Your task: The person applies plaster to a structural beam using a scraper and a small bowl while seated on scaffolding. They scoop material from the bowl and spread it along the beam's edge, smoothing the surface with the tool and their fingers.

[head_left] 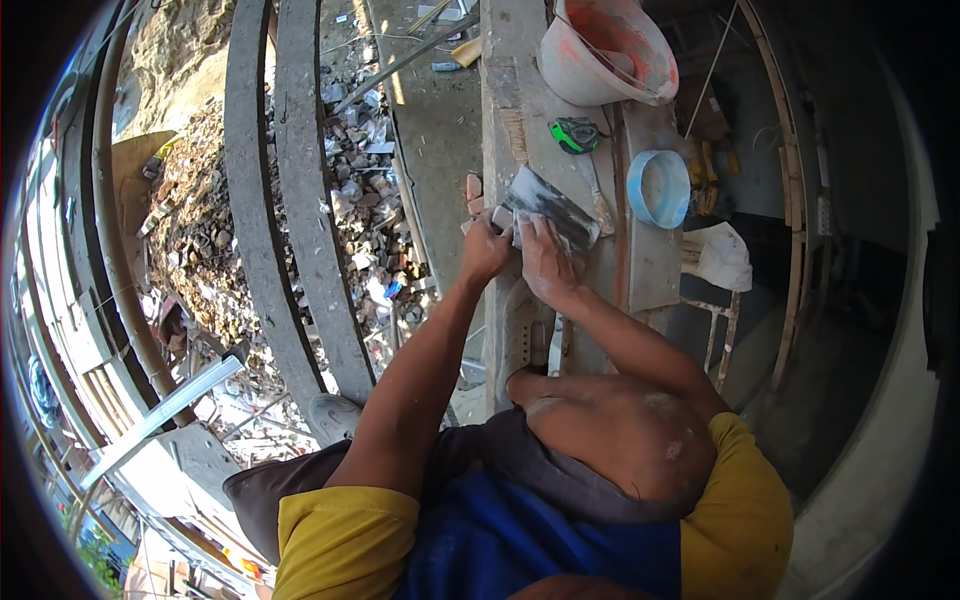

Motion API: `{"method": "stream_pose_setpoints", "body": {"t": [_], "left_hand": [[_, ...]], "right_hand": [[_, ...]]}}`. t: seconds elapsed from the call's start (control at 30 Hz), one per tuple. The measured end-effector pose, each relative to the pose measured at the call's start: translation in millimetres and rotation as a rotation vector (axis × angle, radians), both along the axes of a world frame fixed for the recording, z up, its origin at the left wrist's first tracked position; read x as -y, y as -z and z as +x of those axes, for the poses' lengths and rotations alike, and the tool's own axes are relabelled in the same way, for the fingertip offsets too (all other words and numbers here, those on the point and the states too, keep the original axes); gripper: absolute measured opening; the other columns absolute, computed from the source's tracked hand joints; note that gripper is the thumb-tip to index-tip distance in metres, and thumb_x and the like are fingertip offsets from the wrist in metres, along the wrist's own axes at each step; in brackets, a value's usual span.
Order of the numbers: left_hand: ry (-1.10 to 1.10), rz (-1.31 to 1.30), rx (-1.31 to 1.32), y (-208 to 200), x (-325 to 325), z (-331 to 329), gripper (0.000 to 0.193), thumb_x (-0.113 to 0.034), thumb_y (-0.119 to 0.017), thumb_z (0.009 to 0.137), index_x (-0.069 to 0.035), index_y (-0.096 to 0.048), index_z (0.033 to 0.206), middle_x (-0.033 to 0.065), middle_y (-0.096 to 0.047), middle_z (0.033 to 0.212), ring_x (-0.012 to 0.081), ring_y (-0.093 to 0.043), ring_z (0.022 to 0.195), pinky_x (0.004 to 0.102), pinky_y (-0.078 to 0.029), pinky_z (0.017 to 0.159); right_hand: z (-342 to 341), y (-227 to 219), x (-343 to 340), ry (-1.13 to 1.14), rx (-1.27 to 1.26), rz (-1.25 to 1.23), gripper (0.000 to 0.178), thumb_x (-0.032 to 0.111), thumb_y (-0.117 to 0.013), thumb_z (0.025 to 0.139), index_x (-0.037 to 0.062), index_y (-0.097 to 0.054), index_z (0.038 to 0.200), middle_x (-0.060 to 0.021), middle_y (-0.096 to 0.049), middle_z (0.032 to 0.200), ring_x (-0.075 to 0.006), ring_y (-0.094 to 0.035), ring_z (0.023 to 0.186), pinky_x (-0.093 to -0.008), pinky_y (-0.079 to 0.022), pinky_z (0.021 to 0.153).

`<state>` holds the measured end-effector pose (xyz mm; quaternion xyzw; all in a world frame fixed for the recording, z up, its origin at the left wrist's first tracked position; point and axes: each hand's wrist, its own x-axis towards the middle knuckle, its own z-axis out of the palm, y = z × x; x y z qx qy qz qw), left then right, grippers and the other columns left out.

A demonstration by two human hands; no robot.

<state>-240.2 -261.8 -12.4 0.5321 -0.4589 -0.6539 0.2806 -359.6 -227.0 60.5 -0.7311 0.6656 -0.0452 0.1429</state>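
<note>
A dark rectangular slab [568,212], whitened with dust along its upper left part, lies tilted on the grey concrete ledge in front of me. My right hand [547,258] rests on its near side with dusty fingers stretched out together. Beside it, my left hand [486,252] is closed at the slab's left corner; its fingers curl out of sight and what they grip is hidden. Just beyond the slab sits a green and black tape measure [575,135]. A thin tool with a worn, pale handle [599,205] lies against the slab's right side.
A white bucket [560,65] with reddish insides stands on the far ledge [510,75]. To the right are a light blue round tub [658,190] and a white bag [722,257]. Broken brick pieces [474,193] sit at the ledge's left edge. Wooden planks [300,200] span rubble [205,225] below.
</note>
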Motion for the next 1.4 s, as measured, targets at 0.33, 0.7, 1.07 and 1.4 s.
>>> {"method": "stream_pose_setpoints", "body": {"t": [0.33, 0.7, 1.07, 1.4], "left_hand": [[-0.058, -0.061, -0.115, 5, 2, 0, 0.026, -0.014, -0.067, 0.085, 0.001, -0.064, 0.107, 0.0118, -0.071, 0.091, 0.0158, -0.065, 0.08, 0.0333, -0.051, 0.075], [-0.076, -0.045, -0.053, 9, 2, -9, 0.025, -0.015, -0.068, 0.08, 0.003, -0.065, 0.096, 0.0249, -0.068, 0.087, 0.0391, -0.067, 0.085, 0.0436, -0.05, 0.076], [-0.001, -0.055, 0.089, 6, 7, -6, 0.031, -0.019, -0.068, 0.084, 0.003, -0.064, 0.104, 0.0178, -0.071, 0.091, 0.0214, -0.067, 0.082, 0.0367, -0.051, 0.077], [-0.008, -0.055, 0.019, 10, 8, -4, 0.031, -0.019, -0.068, 0.084, 0.003, -0.065, 0.105, 0.019, -0.071, 0.091, 0.0229, -0.067, 0.082, 0.0371, -0.05, 0.078]], "right_hand": [[11, -4, 12, 0.018, 0.008, 0.057, 0.04, -0.004, -0.051, 0.084, -0.0097, -0.048, 0.124, -0.0286, -0.051, 0.115, -0.045, -0.052, 0.108, -0.0471, -0.044, 0.094], [-6, -1, 31, 0.174, -0.027, 0.074, 0.04, -0.001, -0.052, 0.085, -0.0092, -0.047, 0.124, -0.029, -0.049, 0.119, -0.0453, -0.05, 0.113, -0.0491, -0.043, 0.097], [5, -1, 41, 0.14, -0.063, 0.059, 0.047, 0.0, -0.058, 0.081, -0.0071, -0.048, 0.127, -0.0261, -0.051, 0.115, -0.0442, -0.051, 0.11, -0.0468, -0.044, 0.094], [7, 5, 50, 0.048, -0.089, -0.005, 0.04, 0.003, -0.047, 0.087, -0.0098, -0.047, 0.126, -0.029, -0.051, 0.115, -0.0448, -0.051, 0.111, -0.0478, -0.044, 0.096]]}}
